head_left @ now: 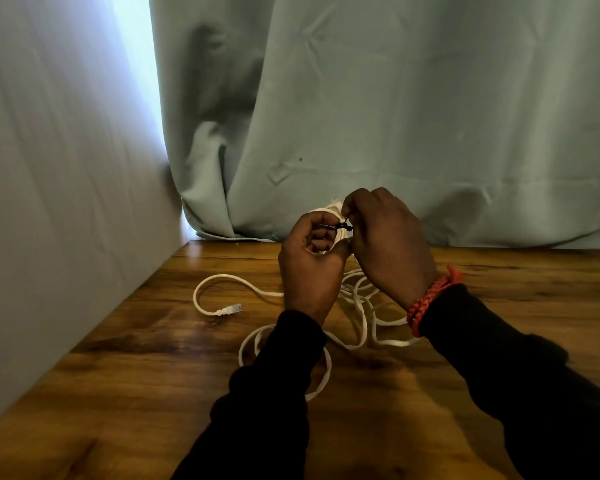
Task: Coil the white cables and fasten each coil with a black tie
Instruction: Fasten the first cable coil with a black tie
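Both hands grip the white coil [329, 211] between them — right hand [385, 237] pinches black tie [340, 226], left hand [309, 258] below.

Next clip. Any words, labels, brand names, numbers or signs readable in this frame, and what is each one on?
None: no readable text anywhere in this view.
White cable and its plug: no print visible.
Black tie held between the left hand and right hand: plain, too small to show any marking.
Red braided wristband, curtain, wooden table: unmarked.
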